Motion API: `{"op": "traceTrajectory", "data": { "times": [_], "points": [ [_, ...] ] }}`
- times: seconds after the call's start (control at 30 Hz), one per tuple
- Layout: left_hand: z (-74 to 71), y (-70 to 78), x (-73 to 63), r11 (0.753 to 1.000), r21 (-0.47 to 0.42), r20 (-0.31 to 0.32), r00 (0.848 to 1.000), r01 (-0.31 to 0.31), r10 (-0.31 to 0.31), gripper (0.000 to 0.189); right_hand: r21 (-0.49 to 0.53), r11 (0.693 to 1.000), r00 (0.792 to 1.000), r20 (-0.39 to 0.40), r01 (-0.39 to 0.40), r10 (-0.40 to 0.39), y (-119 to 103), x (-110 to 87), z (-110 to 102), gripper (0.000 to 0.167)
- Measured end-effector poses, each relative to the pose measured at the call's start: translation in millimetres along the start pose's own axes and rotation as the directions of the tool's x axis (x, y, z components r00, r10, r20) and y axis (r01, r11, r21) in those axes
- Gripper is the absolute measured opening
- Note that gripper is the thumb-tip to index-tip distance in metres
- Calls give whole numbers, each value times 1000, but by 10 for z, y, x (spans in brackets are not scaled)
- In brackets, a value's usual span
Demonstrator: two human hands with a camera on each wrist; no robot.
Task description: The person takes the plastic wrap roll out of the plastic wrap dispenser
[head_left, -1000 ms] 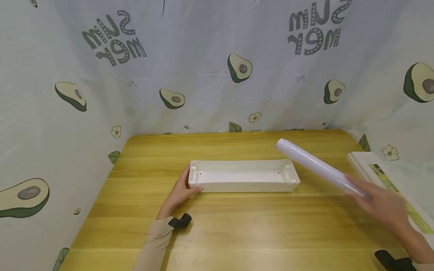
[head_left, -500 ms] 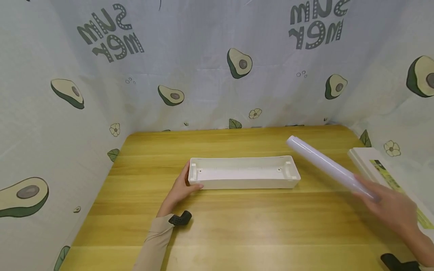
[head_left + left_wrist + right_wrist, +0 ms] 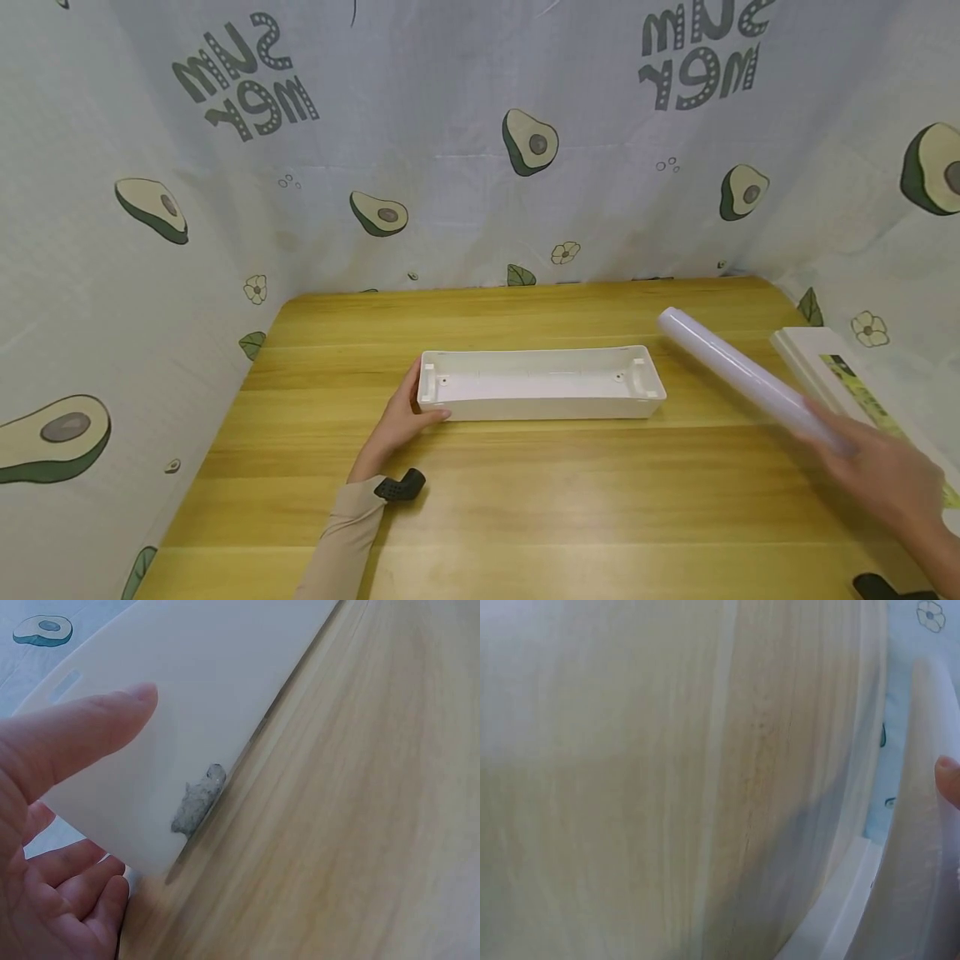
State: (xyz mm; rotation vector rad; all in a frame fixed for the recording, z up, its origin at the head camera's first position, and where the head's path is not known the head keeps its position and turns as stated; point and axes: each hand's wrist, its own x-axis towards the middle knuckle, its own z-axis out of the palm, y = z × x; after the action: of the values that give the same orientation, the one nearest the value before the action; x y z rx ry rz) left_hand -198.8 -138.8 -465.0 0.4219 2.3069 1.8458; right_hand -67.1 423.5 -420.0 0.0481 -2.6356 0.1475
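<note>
In the head view, a long white open-topped plastic box [image 3: 540,407] lies across the middle of the table. My left hand [image 3: 397,414] grips its left end, thumb along the near wall and the other fingers around the end. A grey crumpled-looking patch [image 3: 199,801] marks that wall near its bottom edge in the left wrist view. To the right of the box, my right hand [image 3: 885,475] holds a glossy whitish roll of plastic wrap [image 3: 738,367] by its near end. The roll slants up and away to the left. Only a fingertip on the roll [image 3: 907,877] shows in the right wrist view.
A flat white piece [image 3: 813,354] with a green label lies along the table's right side, partly behind my right hand. Avocado-printed curtains [image 3: 450,133] close off the back and both sides of the wooden table [image 3: 540,500].
My right hand has moved to the right and slightly nearer, carrying the roll of plastic wrap away from the box. The left hand keeps its grip on the box's left end.
</note>
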Motion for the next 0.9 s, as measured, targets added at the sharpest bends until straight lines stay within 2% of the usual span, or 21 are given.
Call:
{"op": "traceTrajectory", "data": {
  "times": [0.23, 0.4, 0.57, 0.8, 0.9],
  "points": [
    [7, -7, 3, 1000, 6, -8, 1000, 5, -5, 103, -17, 998, 996, 60, -62, 63, 24, -32, -25, 62],
    [9, -7, 3, 1000, 11, -9, 1000, 11, -11, 102, -55, 990, 983, 127, -129, 135, 35, -33, -48, 63],
    [12, 4, 1, 1000, 14, -18, 1000, 24, -23, 103, -53, 991, 986, 104, -126, 131, 66, -62, -39, 62],
    [18, 7, 1, 1000, 26, -18, 1000, 7, -6, 102, -63, 980, 963, 181, -191, 199, 127, -59, -38, 70],
    [18, -17, 1, 1000, 28, -17, 1000, 11, -11, 101, -51, 979, 963, 175, -199, 205, 148, -64, -31, 69]
  ]
}}
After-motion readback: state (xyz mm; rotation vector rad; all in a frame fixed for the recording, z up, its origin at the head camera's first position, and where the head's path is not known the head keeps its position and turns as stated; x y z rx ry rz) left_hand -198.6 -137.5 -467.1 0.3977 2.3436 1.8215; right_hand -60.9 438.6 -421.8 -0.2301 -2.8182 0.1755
